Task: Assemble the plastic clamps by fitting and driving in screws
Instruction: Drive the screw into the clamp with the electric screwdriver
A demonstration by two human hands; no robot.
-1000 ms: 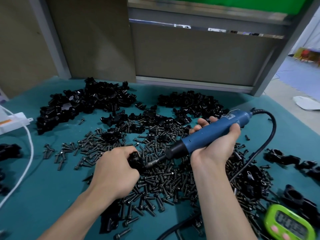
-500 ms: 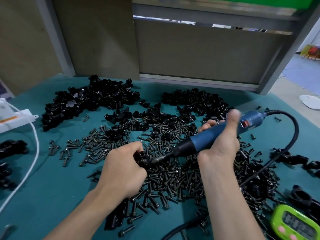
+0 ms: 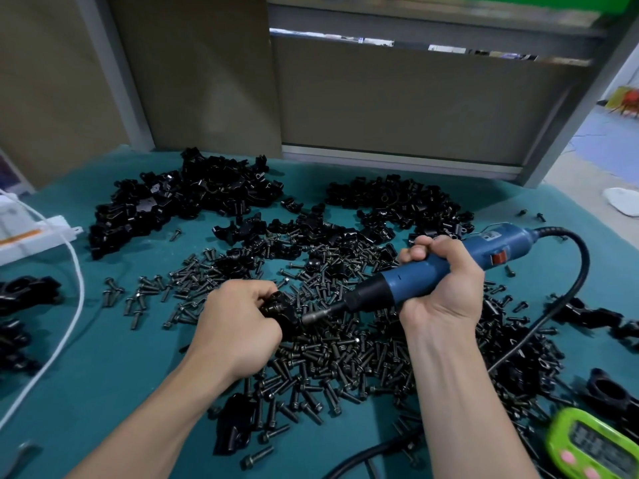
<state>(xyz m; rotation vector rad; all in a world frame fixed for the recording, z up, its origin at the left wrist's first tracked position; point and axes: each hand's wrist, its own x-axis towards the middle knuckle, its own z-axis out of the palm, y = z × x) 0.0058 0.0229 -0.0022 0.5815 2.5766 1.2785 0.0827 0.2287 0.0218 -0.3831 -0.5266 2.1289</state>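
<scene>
Head view, A: Where is the clamp [image 3: 280,311] kept, and why?
B: It is pinched in the curled fingers of the left hand [image 3: 238,326], just above the screws [image 3: 332,354], so that it is steadied.
A: And the screwdriver [image 3: 432,274]?
B: It is gripped all round by the right hand [image 3: 442,292] and tilted down, so its bit [image 3: 318,312] is brought to the clamp. Spare screws are kept near on the table [image 3: 103,357].
</scene>
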